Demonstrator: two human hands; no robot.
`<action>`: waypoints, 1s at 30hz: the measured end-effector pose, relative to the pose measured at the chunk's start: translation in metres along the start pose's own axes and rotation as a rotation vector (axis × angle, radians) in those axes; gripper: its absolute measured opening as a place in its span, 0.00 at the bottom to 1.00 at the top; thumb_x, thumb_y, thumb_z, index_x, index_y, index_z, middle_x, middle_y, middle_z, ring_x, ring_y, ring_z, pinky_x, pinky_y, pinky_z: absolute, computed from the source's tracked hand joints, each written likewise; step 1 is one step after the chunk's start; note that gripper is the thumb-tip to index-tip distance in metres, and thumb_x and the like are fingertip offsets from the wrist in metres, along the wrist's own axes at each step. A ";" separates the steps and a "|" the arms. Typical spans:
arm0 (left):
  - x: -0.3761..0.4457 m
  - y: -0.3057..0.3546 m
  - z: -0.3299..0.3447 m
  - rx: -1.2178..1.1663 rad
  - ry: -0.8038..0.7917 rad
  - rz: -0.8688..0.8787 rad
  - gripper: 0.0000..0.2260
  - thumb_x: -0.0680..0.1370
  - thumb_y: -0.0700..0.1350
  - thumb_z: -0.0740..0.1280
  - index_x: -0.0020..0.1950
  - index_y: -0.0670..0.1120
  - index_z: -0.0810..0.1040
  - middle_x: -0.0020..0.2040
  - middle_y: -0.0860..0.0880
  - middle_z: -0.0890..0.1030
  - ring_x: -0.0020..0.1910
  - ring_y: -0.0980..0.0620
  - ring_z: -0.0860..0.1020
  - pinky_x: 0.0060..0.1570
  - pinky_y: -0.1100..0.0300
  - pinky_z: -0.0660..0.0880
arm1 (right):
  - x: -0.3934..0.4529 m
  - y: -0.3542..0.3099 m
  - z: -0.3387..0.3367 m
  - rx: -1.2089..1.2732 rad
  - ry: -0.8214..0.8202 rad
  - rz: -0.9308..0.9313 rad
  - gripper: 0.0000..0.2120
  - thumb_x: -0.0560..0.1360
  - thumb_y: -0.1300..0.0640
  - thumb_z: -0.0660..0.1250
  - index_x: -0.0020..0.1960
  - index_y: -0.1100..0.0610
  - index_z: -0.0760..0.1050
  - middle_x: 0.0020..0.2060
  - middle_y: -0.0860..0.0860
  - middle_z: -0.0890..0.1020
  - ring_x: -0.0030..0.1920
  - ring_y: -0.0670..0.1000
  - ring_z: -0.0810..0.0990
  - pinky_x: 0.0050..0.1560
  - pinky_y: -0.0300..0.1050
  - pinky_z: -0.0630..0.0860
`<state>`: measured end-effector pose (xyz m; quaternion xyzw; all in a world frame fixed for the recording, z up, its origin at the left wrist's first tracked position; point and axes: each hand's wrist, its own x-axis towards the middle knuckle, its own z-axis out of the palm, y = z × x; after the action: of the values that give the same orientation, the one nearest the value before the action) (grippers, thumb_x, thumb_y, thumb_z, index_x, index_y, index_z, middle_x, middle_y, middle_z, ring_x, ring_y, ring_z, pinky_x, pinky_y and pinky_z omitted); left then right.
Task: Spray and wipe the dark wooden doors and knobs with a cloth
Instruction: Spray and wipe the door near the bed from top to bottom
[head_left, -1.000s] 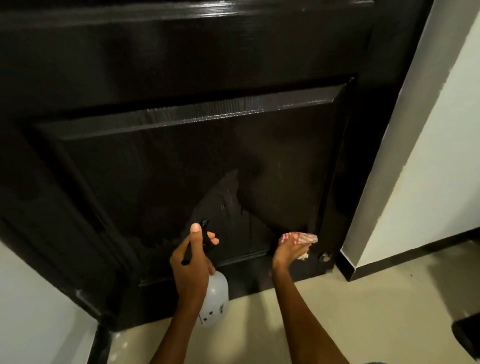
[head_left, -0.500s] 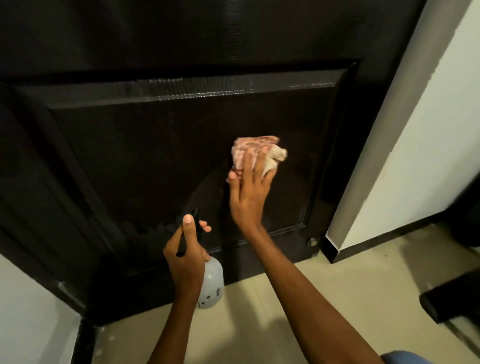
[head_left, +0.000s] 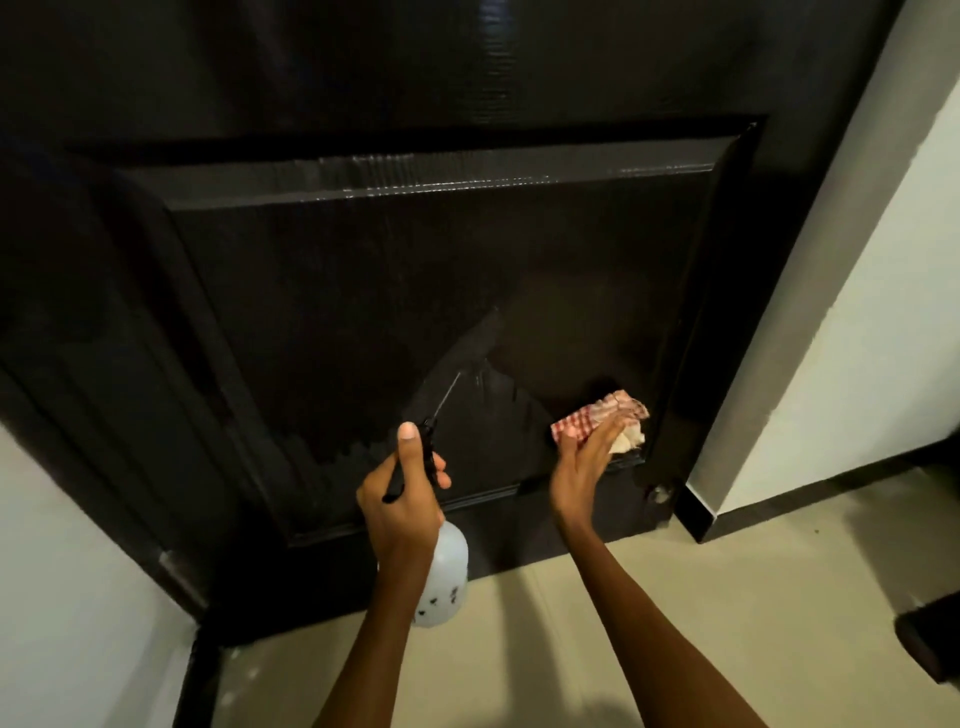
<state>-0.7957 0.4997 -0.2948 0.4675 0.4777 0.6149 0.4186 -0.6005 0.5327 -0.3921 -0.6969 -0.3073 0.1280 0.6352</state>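
A dark wooden door (head_left: 395, 291) fills most of the view, with a recessed lower panel showing wet streaks near its middle. My left hand (head_left: 402, 499) grips a translucent white spray bottle (head_left: 444, 577) by its black trigger head, thumb up, nozzle towards the panel. My right hand (head_left: 582, 462) presses a red-and-white checked cloth (head_left: 597, 415) against the panel's lower right corner. No knob is in view.
A small metal door stop (head_left: 658, 493) sits on the door's bottom right. A white wall (head_left: 878, 312) with black skirting stands to the right, beige floor tiles (head_left: 675, 623) lie below, and a dark object (head_left: 930, 639) sits at the right edge.
My right hand with the cloth swept up the panel, then back down to its lower right corner. The left hand kept the bottle near the same place.
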 end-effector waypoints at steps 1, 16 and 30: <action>0.000 0.000 0.000 0.009 0.017 -0.015 0.34 0.81 0.69 0.58 0.34 0.41 0.79 0.28 0.41 0.79 0.20 0.48 0.70 0.25 0.58 0.69 | -0.003 -0.002 0.004 -0.002 -0.006 -0.040 0.33 0.86 0.53 0.55 0.80 0.48 0.35 0.81 0.48 0.36 0.81 0.48 0.37 0.81 0.51 0.39; 0.005 -0.010 -0.062 0.080 0.148 -0.139 0.30 0.84 0.62 0.60 0.37 0.40 0.83 0.33 0.43 0.84 0.21 0.44 0.70 0.25 0.57 0.69 | -0.046 -0.048 0.065 -0.427 -0.221 -0.900 0.30 0.85 0.46 0.54 0.83 0.46 0.46 0.83 0.49 0.48 0.82 0.54 0.47 0.79 0.59 0.46; -0.004 0.007 -0.081 0.014 0.125 -0.045 0.30 0.80 0.66 0.59 0.44 0.41 0.85 0.40 0.45 0.87 0.25 0.42 0.70 0.30 0.54 0.72 | 0.010 -0.134 0.063 -0.269 0.272 -0.660 0.30 0.84 0.42 0.54 0.81 0.54 0.54 0.80 0.61 0.56 0.78 0.68 0.54 0.74 0.69 0.51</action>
<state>-0.8747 0.4789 -0.2970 0.4202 0.5176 0.6300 0.3983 -0.6643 0.5902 -0.2712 -0.6481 -0.4424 -0.2184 0.5802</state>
